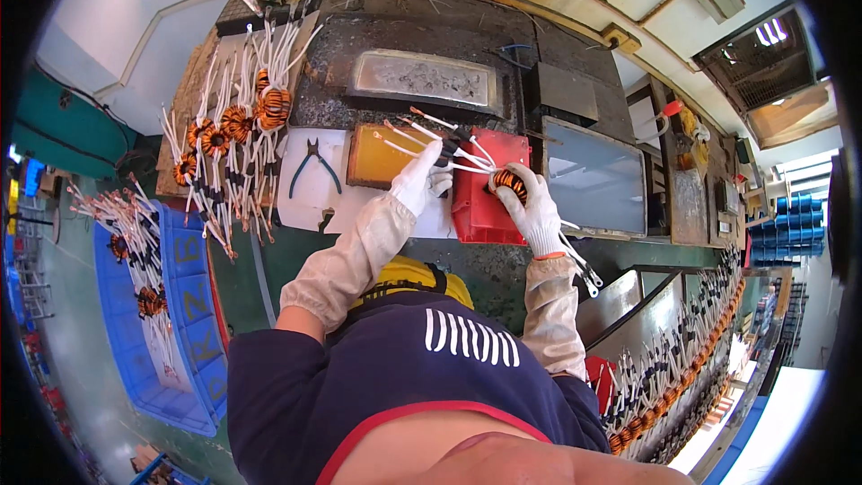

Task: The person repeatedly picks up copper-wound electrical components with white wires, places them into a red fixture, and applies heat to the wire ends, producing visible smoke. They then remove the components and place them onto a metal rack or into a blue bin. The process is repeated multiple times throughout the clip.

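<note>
My right hand [537, 214], in a white glove, is closed around a copper-wound toroidal coil [511, 183] with black bands. White sleeved leads [471, 160] with black sections run from the coil toward the left, their copper-coloured ends spread out. My left hand [417, 183], also gloved, is closed on these leads near the black sections. More white leads [582, 260] with lug ends hang below my right wrist. Both hands are over a red plastic box [486, 208]. Left of it lies an amber block [366, 158], and further left blue-handled cutting pliers [313, 168] rest on a white sheet.
Beyond the hands is a rectangular metal-rimmed pot [424, 77] with a grey surface. Several coils [235, 123] lie on a board at the left, others in a blue crate [160, 305]. A grey-topped tray [594, 181] stands right; rows of coils [687, 377] line the lower right.
</note>
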Available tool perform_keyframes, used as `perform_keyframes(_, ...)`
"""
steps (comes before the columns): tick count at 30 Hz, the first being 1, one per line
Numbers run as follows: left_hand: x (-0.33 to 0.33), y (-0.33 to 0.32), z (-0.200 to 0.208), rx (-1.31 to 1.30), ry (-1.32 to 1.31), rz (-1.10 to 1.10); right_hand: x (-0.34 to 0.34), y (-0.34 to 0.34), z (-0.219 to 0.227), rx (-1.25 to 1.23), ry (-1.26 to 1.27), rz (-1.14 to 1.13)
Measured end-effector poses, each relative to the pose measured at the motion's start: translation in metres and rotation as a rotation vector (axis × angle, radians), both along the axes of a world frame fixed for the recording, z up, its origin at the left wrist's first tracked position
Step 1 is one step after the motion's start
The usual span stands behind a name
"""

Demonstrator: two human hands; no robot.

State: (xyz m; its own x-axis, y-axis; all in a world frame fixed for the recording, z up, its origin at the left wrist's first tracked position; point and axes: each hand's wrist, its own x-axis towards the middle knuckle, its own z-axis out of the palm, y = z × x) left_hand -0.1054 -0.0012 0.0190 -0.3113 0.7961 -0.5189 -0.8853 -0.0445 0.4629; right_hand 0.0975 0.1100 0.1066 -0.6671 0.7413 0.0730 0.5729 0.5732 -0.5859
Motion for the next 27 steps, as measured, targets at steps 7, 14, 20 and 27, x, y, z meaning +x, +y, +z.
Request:
perform_keyframes(7, -0.002, 0.019, -0.006, 0.118, 0.016, 0.046, -0.036, 0.012, 0.014, 0.208, -0.048, 0.052)
perform_keyframes(14, -0.007, 0.020, -0.016, 0.164, 0.003, 0.019, -0.080, 0.036, 0.010, -0.066, -0.197, 0.261)
perform_keyframes(20, -0.007, 0.024, -0.016, 0.090, 0.076, 0.028, -0.085, 0.038, -0.006, -0.051, -0.221, 0.218)
perform_keyframes(27, -0.012, 0.056, -0.008, 0.061, 0.143, 0.027, -0.095, 0.051, -0.006, -0.065, -0.210, 0.054)
